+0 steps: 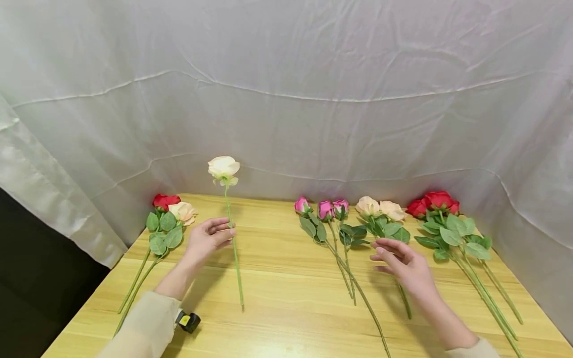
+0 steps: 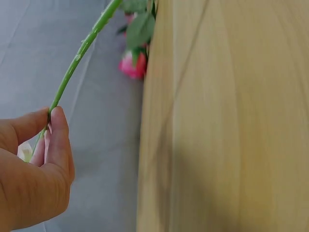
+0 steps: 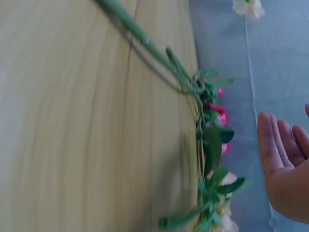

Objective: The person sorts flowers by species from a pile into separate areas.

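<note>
In the head view my left hand [image 1: 210, 238] pinches the bare green stem of a white rose [image 1: 224, 167] between thumb and fingers. The rose stands nearly upright, its bloom above the table's back edge. The left wrist view shows the thumb and fingertips [image 2: 59, 116] closed on the stem [image 2: 79, 54]. My right hand [image 1: 405, 266] hovers over the stems of two peach roses [image 1: 379, 208] with its fingers extended and holds nothing. From the right wrist view, the same hand [image 3: 287, 164] has its palm and loose fingers showing.
Pink roses [image 1: 325, 210] with leafy stems lie at the table's middle. Red roses [image 1: 436, 201] lie at the right. A red rose [image 1: 165, 201] and a peach rose [image 1: 183, 213] lie at the left. Grey cloth [image 1: 286, 99] hangs behind the wooden table [image 1: 277, 283].
</note>
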A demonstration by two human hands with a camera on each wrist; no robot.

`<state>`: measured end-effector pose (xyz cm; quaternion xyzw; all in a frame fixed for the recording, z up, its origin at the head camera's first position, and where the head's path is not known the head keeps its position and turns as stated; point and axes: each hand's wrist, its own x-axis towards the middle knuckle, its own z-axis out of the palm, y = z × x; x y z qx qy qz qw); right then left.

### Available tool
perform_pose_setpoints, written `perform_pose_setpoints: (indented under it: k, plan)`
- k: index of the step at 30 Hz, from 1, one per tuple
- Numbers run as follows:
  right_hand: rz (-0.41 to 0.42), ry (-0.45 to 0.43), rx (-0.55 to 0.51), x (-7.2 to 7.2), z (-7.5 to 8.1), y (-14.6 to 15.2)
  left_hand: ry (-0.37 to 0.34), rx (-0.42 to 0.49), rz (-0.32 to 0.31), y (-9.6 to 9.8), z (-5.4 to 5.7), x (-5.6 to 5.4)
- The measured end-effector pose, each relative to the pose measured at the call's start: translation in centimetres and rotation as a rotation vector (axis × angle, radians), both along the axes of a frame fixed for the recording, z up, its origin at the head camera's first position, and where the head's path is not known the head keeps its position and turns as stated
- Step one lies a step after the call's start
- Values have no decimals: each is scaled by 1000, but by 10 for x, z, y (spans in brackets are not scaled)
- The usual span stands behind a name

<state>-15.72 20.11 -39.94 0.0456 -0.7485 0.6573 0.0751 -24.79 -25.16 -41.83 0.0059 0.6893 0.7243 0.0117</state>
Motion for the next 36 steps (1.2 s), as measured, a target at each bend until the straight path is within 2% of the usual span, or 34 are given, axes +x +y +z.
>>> perform_pose_setpoints:
  k: [5, 11, 17, 22, 28, 36]
  plan:
    - [31, -10, -40, -4, -1, -20, 1, 23, -39, 27, 7, 4]
    - [68, -27, -27, -9, -5, -39, 6, 68, -109, 62, 15, 8]
    - [113, -46, -18, -10, -7, -57, 9, 132, -154, 96, 16, 10]
    - [195, -69, -18, -10, -10, -72, 13, 188, -185, 120, 16, 12]
    - [286, -108, 36, -9, -15, -85, 24, 206, -227, 142, 20, 16]
    - [265, -163, 31, -6, -14, -92, 22, 262, -259, 162, 22, 17]
